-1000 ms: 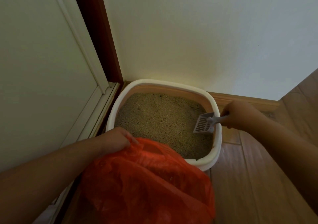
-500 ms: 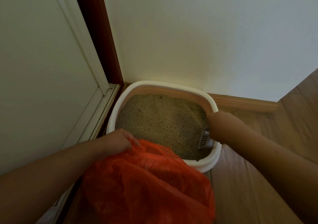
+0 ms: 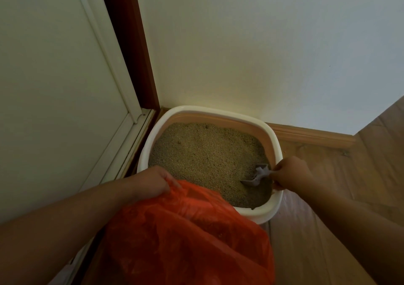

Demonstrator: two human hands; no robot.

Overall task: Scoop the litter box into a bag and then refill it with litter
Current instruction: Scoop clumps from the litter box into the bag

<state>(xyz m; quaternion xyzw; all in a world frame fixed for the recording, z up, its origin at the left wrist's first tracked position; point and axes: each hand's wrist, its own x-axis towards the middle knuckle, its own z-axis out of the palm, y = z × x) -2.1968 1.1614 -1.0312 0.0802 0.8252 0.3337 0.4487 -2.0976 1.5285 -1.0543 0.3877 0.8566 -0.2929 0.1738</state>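
A white litter box (image 3: 276,141) with a tan inner wall sits in the corner, filled with beige litter (image 3: 207,155). My right hand (image 3: 291,173) grips the handle of a grey slotted scoop (image 3: 255,176) at the box's right side. The scoop's blade is dug partly into the litter near the right wall. My left hand (image 3: 150,182) pinches the edge of a red plastic bag (image 3: 185,236) at the box's front left rim. The bag spreads over the near part of the box and hides it.
A white wall (image 3: 262,44) backs the box and a white door (image 3: 54,77) with a dark red frame (image 3: 131,44) stands to the left. A wooden skirting board (image 3: 310,137) and wood floor (image 3: 328,197) lie to the right.
My right hand swung the scoop from above the litter down into it at the right side, then pulled back toward the rim. The left hand and bag stayed put.
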